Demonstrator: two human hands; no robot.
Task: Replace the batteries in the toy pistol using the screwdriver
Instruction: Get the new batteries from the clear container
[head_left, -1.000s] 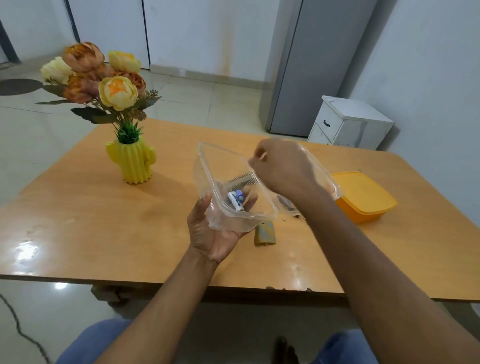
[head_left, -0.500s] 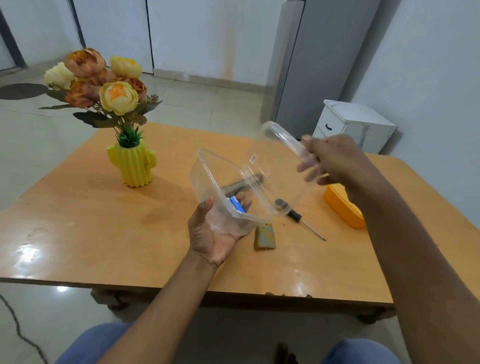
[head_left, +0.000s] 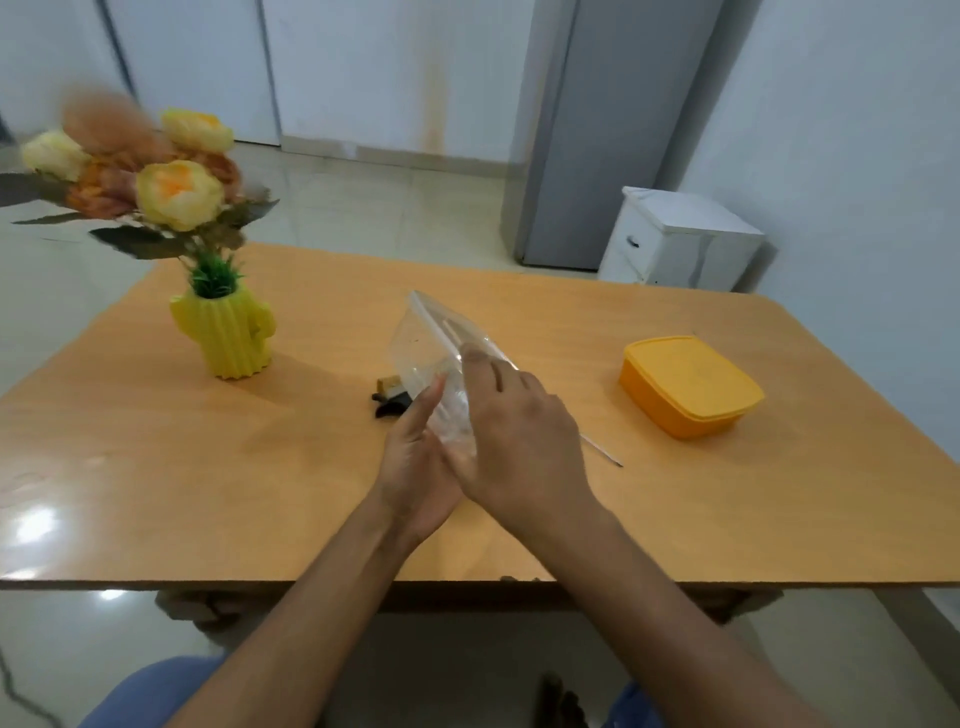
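A clear plastic container (head_left: 431, 343) is held tilted above the middle of the table, its lid pressed against it. My left hand (head_left: 415, 462) grips it from below and the left. My right hand (head_left: 519, 431) lies over its right side with the fingers on the lid. Behind the container a dark and tan piece of the toy pistol (head_left: 389, 400) shows on the table. The screwdriver's thin metal shaft (head_left: 602, 451) pokes out to the right of my right hand; its handle is hidden. The batteries are not visible.
An orange lidded box (head_left: 688, 384) sits on the right of the wooden table (head_left: 208, 467). A yellow cactus-shaped vase (head_left: 226, 332) with artificial flowers stands at the left. A white cabinet (head_left: 680, 239) and a grey fridge stand beyond the table.
My right hand swung the lid open and far to the right, then brought it back down onto the container. The container now sits lower and tipped over, and the view shifted.
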